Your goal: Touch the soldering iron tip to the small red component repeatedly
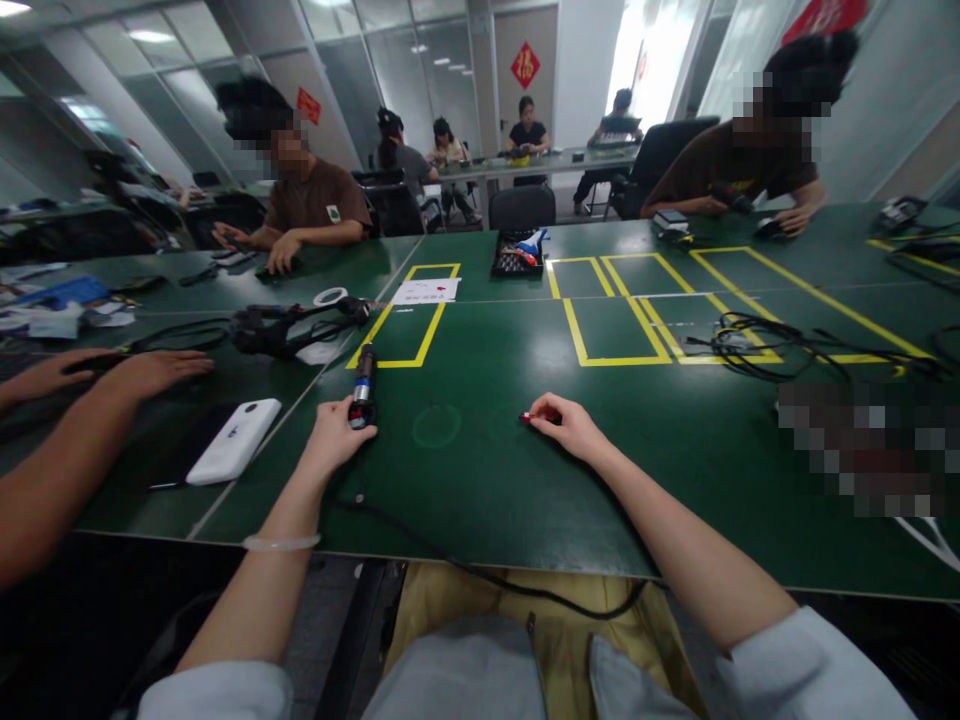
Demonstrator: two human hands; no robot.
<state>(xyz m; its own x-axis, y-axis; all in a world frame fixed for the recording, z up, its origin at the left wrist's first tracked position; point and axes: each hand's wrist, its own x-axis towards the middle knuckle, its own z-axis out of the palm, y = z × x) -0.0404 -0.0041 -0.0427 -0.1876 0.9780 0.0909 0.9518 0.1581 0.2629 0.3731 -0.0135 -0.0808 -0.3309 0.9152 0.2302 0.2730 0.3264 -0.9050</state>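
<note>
My left hand [336,437] is wrapped round the near end of a dark cylindrical tool [364,378] with a blue and silver band, which points away from me over the green table [465,480]. To the right, my right hand [568,424] pinches a small red and black piece [526,417] between thumb and fingertips, just above the tabletop. A faint round mark shows on the table between the hands. The far end of the tool reaches the corner of a yellow tape outline [431,345].
A white power bank [234,441] and a neighbour's hands [161,370] are at the left. Black cables [750,345] lie at the right. A black tray [517,268] and a paper label [425,291] stand farther back. A black cord [465,568] crosses the near edge.
</note>
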